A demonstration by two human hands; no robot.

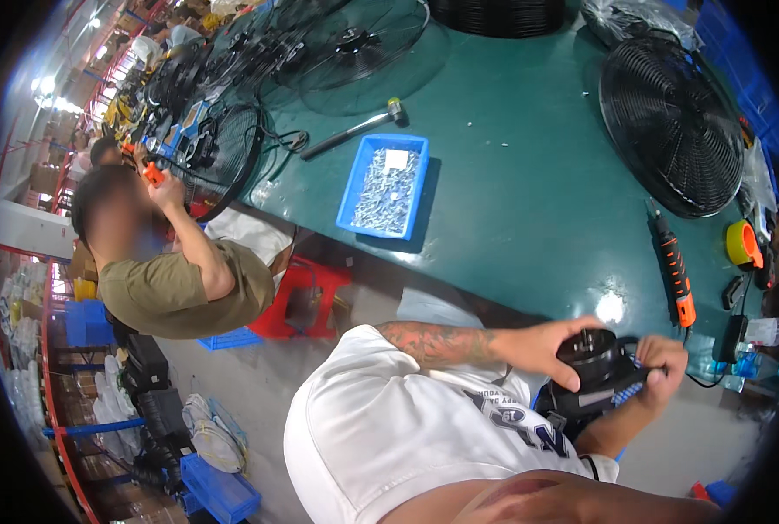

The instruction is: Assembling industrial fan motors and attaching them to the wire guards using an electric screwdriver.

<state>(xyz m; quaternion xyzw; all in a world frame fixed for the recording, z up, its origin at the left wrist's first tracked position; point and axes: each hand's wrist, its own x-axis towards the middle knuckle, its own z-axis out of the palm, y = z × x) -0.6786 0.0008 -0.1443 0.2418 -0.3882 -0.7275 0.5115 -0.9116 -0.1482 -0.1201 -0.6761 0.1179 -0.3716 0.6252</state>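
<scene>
At the table's near edge I hold a black fan motor (588, 356), a round drum-shaped body on a darker base, close to my body. My left hand (542, 354) wraps its near side, thumb and fingers around the round body. On the other side my right hand (662, 365) is closed at a black part or cord of the same motor; its fingertips partly hide what they pinch. An orange and black electric screwdriver (676, 271) lies on the table just beyond my right hand.
A blue bin of small screws (382, 188) and a hammer (354, 131) lie on the green table (494, 227). A black fan grille (669, 122) rests at the right, near a yellow tape roll (743, 243). A co-worker (188, 279) sits at the left by fan parts.
</scene>
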